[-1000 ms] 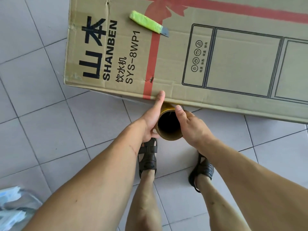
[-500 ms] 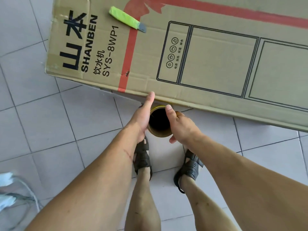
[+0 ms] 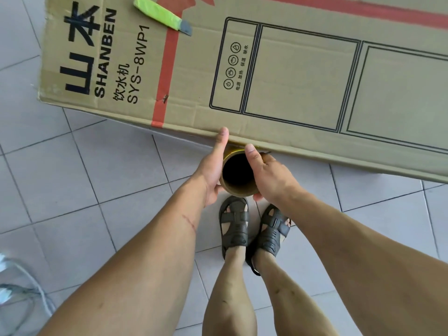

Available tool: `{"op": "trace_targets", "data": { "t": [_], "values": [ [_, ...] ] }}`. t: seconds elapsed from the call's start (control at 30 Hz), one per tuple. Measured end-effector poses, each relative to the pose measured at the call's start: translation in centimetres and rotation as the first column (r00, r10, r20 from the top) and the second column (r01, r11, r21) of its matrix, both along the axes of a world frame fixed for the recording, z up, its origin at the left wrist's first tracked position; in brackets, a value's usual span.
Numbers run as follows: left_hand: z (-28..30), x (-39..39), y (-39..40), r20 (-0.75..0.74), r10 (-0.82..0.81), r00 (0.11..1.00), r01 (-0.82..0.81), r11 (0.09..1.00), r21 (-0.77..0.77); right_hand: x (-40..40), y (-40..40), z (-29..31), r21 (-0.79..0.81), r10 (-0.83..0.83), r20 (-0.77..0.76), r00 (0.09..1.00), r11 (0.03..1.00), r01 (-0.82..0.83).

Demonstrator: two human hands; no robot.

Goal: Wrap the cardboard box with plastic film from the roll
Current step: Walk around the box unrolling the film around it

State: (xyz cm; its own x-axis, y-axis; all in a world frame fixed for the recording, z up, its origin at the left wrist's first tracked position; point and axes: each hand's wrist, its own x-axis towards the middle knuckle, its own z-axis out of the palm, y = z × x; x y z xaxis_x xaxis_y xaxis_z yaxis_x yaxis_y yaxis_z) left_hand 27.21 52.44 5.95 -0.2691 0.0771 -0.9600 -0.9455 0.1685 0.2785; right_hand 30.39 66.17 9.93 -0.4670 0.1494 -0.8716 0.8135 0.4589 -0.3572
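Gripping the roll (image 3: 238,187) beside the cardboard box (image 3: 291,76), both hands.

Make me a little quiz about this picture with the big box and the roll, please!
1. True or false: the green box cutter lies on top of the cardboard box.
2. Which hands grip the roll? A) left only B) right only C) both
3. Fill in: the left hand's thumb reaches up to the box's lower ____.

Key
1. True; it rests near the red stripe.
2. C; the left hand and the right hand each hold one side of it, thumbs on top.
3. Edge.
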Motion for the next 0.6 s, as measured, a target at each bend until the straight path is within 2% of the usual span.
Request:
{"op": "trace_targets", "data": {
  "t": [0.17,0.23,0.33,0.43,0.6],
  "values": [
    [0.6,0.8,1.2,0.133,-0.003,0.991,-0.012,0.994,0.109,1.1,1.7,0.4,0.041,-0.011,-0.047,0.999,0.999,0.013],
    [1.6,1.1,2.0,0.117,-0.031,0.993,0.021,0.996,0.084,1.3,2.2,0.6,0.041,-0.038,-0.06,0.997,0.998,0.04],
    [1.3,1.4,3.3,-0.005,-0.026,1.0,0.026,0.999,-0.041,1.3,2.7,0.6,0.008,-0.061,-0.023,0.998,0.998,0.061],
    [1.2,1.4,3.5,0.021,-0.027,0.999,0.028,0.999,-0.017,1.6,3.0,0.5,-0.072,-0.121,0.025,0.992,0.99,0.122],
    [0.8,1.3,4.0,0.174,-0.046,0.984,0.035,0.997,0.068,2.2,4.3,1.0,0.014,0.073,0.037,0.997,0.997,-0.074]
  ]
}}
